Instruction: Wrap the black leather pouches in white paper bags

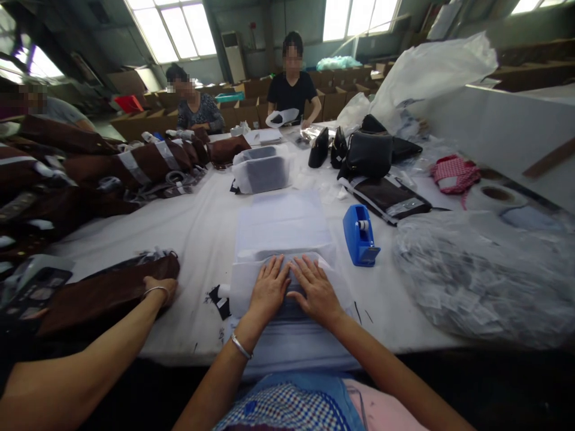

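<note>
My left hand (269, 287) lies flat on white tissue paper (245, 272), fingers stretched forward. Beside it my right hand (314, 290) presses on the same paper, its fingers spread and the thumb pointing towards the left hand. Through the thin paper under both palms a grey, flat shape shows; what it is I cannot make out. A white sheet (283, 218) stretches away beyond my fingertips. Close to the paper's left edge lies a black tag (220, 304). A blue tape dispenser (360, 236) stands to the right of my right hand.
At left a co-worker's hand (162, 290) rests on a brown bag (108, 293). Brown bags (99, 164) are heaped behind it. A paper-wrapped grey item (263, 170) stands ahead. Black pouches (371, 152) and a plastic bag of small packets (476, 281) lie right. Co-workers sit across the table.
</note>
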Motion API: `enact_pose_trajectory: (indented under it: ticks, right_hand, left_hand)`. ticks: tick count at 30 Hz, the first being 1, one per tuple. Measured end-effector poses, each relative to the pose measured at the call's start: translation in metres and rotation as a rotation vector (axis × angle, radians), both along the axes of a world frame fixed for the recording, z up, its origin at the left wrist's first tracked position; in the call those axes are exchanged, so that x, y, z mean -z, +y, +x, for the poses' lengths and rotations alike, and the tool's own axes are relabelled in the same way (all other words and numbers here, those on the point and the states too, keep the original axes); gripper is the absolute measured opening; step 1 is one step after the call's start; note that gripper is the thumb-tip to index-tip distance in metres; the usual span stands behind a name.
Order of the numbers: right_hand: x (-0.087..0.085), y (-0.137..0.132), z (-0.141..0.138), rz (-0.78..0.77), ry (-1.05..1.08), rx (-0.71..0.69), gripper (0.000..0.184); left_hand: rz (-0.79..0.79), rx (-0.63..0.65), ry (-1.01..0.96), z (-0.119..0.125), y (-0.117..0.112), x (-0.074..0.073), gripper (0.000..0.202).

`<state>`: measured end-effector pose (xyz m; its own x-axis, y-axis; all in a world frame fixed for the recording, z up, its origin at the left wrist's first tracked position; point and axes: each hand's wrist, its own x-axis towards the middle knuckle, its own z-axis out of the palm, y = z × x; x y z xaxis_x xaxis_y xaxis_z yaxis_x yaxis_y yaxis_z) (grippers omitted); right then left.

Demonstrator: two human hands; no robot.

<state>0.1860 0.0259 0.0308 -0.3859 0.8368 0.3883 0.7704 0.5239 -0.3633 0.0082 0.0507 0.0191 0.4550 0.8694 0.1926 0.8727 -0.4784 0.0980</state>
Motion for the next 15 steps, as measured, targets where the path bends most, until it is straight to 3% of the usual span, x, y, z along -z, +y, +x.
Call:
enact_pose_trajectory:
  ticks: [3,6,11,15]
  right_hand:
    - [0.036,0.011,0.010,-0.061,0.025,0.091,0.063]
    - [0.056,0.021,0.029,-0.140,0.146,0.180,0.062]
    - [0.064,0.024,0.044,-0.276,0.294,0.203,0.066]
    - [0.069,0.024,0.043,-0.283,0.309,0.206,0.065]
  left_hand:
    - [0.000,0.019,-0.025,-0.001,0.000,0.002,0.049]
    - [0.002,0.008,-0.079,-0.003,0.000,0.007,0.053]
    - [-0.002,0.015,-0.198,-0.010,0.000,0.016,0.057]
    - [-0.034,-0.130,-0.279,-0.016,0.002,0.023,0.070]
